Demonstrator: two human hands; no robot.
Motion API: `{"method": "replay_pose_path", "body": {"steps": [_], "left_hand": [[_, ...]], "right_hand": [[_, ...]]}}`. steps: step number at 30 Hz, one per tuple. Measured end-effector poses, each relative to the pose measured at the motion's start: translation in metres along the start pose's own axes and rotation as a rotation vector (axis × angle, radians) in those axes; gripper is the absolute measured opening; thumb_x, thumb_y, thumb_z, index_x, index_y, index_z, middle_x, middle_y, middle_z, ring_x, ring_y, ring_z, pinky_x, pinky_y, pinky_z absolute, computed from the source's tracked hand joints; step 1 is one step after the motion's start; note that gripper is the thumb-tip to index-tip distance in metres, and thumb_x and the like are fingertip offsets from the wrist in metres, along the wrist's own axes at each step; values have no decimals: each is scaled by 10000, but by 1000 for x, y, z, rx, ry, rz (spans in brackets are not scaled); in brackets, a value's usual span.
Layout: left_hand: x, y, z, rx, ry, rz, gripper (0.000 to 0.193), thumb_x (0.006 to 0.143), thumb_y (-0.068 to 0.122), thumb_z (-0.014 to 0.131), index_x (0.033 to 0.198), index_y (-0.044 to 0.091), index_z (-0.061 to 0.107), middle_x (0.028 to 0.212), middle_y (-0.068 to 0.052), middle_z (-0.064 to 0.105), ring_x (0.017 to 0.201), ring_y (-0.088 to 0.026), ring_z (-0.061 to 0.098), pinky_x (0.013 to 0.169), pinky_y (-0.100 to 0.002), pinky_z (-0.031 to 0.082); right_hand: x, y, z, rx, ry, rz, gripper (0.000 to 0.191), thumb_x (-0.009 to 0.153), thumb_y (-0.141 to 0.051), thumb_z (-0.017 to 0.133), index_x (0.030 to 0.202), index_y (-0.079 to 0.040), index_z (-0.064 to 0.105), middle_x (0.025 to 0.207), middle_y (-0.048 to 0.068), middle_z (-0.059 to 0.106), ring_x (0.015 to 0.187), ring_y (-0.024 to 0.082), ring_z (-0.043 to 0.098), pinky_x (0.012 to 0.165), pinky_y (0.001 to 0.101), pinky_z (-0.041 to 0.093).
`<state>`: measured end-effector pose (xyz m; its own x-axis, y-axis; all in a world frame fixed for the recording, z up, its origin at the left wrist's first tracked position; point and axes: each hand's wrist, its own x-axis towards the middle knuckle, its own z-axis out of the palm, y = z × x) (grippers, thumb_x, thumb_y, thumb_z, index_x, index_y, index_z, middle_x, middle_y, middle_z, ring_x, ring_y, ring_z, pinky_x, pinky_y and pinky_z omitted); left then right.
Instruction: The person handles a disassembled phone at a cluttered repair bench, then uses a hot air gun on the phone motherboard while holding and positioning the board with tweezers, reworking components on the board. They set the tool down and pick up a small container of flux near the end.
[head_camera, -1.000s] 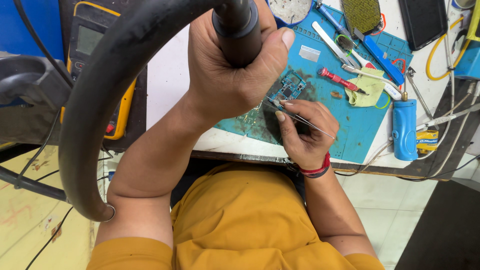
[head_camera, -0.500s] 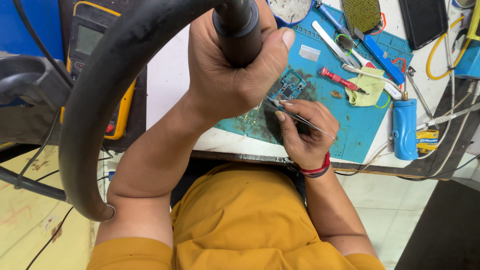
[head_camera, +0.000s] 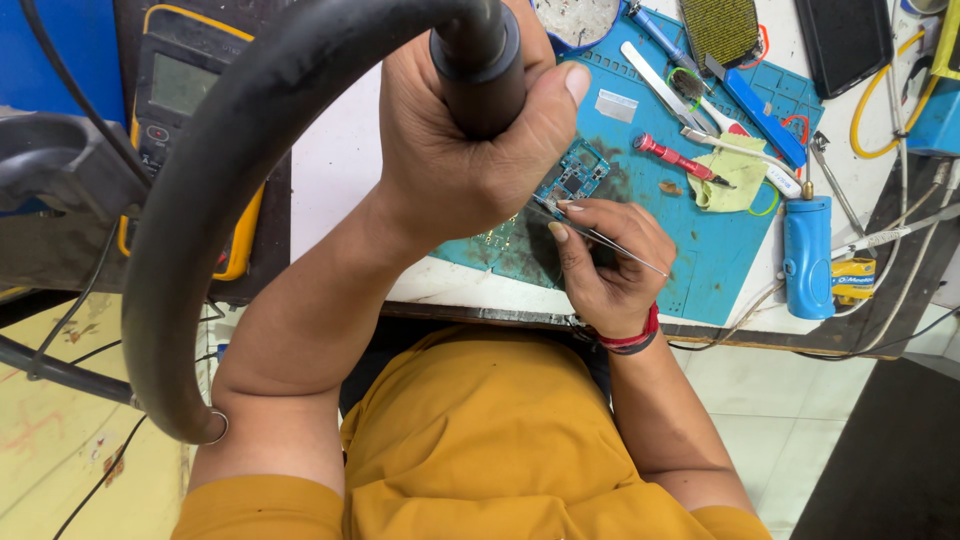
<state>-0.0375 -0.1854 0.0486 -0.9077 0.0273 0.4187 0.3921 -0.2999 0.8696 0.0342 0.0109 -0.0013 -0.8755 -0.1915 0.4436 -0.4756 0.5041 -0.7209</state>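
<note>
My left hand (head_camera: 460, 150) is wrapped around the black handle of a hot-air tool (head_camera: 480, 60), held raised over the bench; its thick black hose (head_camera: 210, 190) loops down to the left. Below it lies a small green circuit board (head_camera: 572, 175) on a teal work mat (head_camera: 690, 240). My right hand (head_camera: 605, 265), with a red band at the wrist, pinches thin metal tweezers (head_camera: 600, 238) whose tips touch the board's near edge. Part of the board is hidden by my left hand.
A yellow-cased multimeter (head_camera: 185, 110) stands at the left. On the mat lie a red-handled screwdriver (head_camera: 675, 158), a blue knife (head_camera: 750, 100), a yellow cloth (head_camera: 728, 182) and a brush. A blue cylinder (head_camera: 808, 255) rests near the bench edge, with cables at the right.
</note>
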Motion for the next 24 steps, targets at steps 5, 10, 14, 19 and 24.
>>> {"method": "replay_pose_path", "body": {"steps": [5,10,14,19,24], "left_hand": [[-1,0,1,0,5,-2,264,1040,-90,680,878,49,525,694,35,500,589,-27,454,544,-206,370],[-1,0,0,6,3,4,274,1047,-90,681,865,45,526,700,33,501,596,-29,452,551,-206,373],[0,0,0,2,2,5,272,1044,-88,682,864,45,528,695,32,503,589,-30,453,547,-206,374],[-1,-1,2,15,1,14,255,1043,-87,681,882,47,535,691,29,515,586,-32,467,544,-206,384],[-2,-1,3,1,-1,10,253,1039,-86,678,877,48,536,689,30,515,580,-31,467,541,-205,383]], "right_hand": [[0,0,0,4,-1,1,181,922,21,827,1042,-16,696,1014,137,752,843,222,698,687,267,512],[0,0,0,9,2,3,179,922,24,825,1040,-16,696,1015,137,752,844,222,697,685,267,511],[0,1,0,11,3,5,182,916,27,827,1040,-12,698,1012,142,753,831,220,692,680,264,507],[-2,1,0,0,8,-9,187,919,26,827,1044,-17,695,1016,138,753,859,228,708,709,272,517],[-3,1,0,1,13,-6,193,924,15,834,1050,-15,691,1024,142,753,860,230,709,709,272,520]]}}
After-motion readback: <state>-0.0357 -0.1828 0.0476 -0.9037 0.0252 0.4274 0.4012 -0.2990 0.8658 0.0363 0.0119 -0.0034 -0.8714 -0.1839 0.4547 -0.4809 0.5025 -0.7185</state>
